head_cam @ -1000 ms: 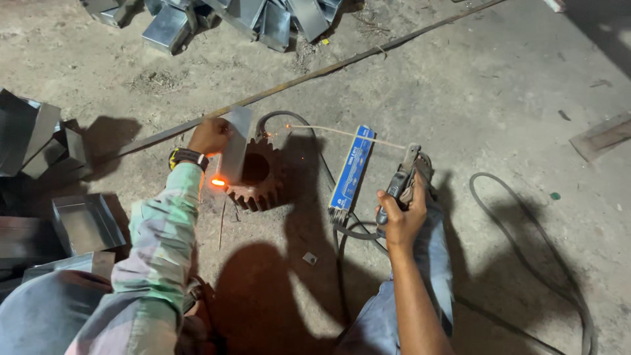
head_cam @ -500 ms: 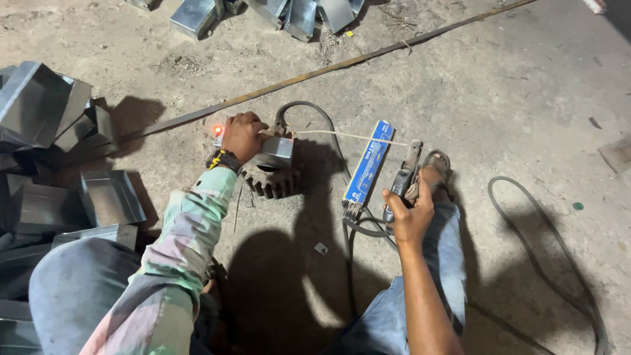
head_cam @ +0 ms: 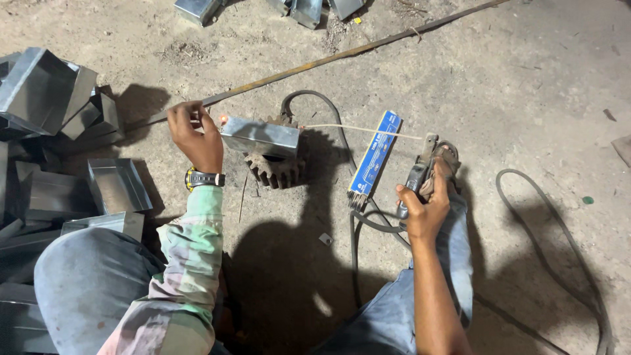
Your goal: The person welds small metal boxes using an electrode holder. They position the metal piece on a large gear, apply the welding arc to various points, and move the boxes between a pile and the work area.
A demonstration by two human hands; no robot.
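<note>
Dirt floor (head_cam: pixel 526 85), long rod (head_cam: pixel 342 56) across it, sheet-metal boxes (head_cam: pixel 59 118) piled left. I see one box (head_cam: pixel 259 136) lying on a gear (head_cam: pixel 276 167), centre. Blue electrode packet (head_cam: pixel 374 161) beside it, cable (head_cam: pixel 559 230) looping right. My right hand (head_cam: pixel 424 210) is closed round the welding holder (head_cam: pixel 420 174), electrode (head_cam: pixel 361 130) reaching to the box's right end. My left hand (head_cam: pixel 194 135) sits just left of the box, fingers curled, gripping nothing I can make out. Orange glow (head_cam: pixel 223 119) at the box's left corner: that spot looks welded, right end looks undone.
</note>
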